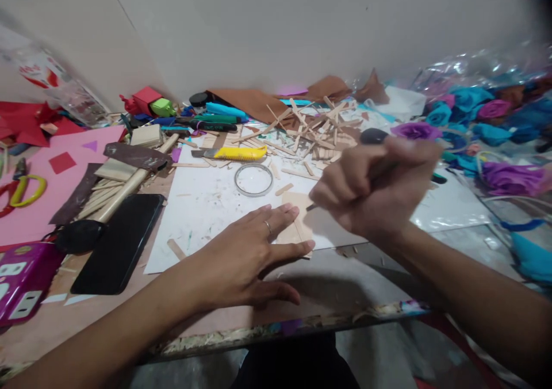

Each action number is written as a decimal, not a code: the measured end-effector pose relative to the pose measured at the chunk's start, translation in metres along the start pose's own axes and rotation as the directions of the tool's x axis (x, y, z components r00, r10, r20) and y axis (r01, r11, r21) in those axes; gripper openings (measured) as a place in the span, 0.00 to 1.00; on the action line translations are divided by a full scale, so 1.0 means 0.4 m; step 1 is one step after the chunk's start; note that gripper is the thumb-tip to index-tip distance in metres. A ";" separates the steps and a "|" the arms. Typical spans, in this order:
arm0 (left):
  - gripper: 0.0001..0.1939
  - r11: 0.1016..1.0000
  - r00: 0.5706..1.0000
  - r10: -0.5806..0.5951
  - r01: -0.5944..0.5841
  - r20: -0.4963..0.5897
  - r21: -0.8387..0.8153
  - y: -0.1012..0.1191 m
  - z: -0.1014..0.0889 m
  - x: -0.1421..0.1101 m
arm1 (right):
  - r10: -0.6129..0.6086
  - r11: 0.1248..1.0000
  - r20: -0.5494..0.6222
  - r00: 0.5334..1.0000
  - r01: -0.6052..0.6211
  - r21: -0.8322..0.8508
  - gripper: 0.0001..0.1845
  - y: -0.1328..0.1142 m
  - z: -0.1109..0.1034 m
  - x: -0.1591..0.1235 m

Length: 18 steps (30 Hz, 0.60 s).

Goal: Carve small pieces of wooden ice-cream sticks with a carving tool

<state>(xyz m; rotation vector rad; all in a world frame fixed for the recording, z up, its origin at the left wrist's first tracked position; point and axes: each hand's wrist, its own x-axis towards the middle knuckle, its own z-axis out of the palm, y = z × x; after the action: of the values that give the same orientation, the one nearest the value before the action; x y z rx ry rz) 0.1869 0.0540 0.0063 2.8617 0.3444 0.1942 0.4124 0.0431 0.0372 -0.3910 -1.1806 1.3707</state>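
My left hand (254,251) lies with fingers spread, pressing a small pale wooden piece (303,228) down on a white sheet (207,205). Close to its right edge, my right hand (375,187) is closed in a fist, partly smeared by motion. A thin dark tip (310,207) juts from the fist toward the wooden piece; the rest of this tool is hidden, so I cannot tell its kind. Just beyond my hands lie a ring-shaped roll of tape (253,180) and a yellow utility knife (230,153).
Behind the sheet is a heap of craft sticks (302,130). To the left are a black phone (118,245), a purple power strip (28,279), a hammer (125,196) and scissors (28,189). Crepe paper flowers (513,173) crowd the right. The table edge (259,331) runs in front.
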 end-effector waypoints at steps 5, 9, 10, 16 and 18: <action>0.19 0.983 0.976 0.085 -0.050 -0.200 0.174 0.009 0.035 0.004 | -0.060 0.997 -0.119 0.991 0.054 -0.050 0.34 -0.011 -0.024 0.014; 0.08 0.978 0.939 0.169 -0.123 -0.300 0.166 0.024 0.037 0.020 | -0.045 0.997 -0.118 0.992 0.037 -0.064 0.36 0.019 -0.031 0.014; 0.07 0.985 0.930 0.159 -0.128 -0.332 0.113 0.028 0.034 0.022 | -0.051 0.997 -0.125 0.991 0.042 -0.069 0.37 0.021 -0.031 0.014; 0.07 0.923 0.733 -0.273 0.018 -0.624 -0.383 0.035 0.013 0.017 | -0.080 0.994 -0.185 0.979 0.064 -0.091 0.39 0.004 -0.035 0.017; 0.01 0.767 0.608 -0.558 0.118 -0.565 -0.631 0.028 0.012 0.019 | -0.076 0.994 -0.197 0.978 0.058 -0.098 0.39 0.000 -0.038 0.018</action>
<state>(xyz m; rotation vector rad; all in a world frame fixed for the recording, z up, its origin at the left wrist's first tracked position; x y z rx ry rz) 0.1976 0.0445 0.0053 1.9533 0.8481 1.1766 0.4231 0.0554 0.0338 -0.5370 -1.0824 1.1921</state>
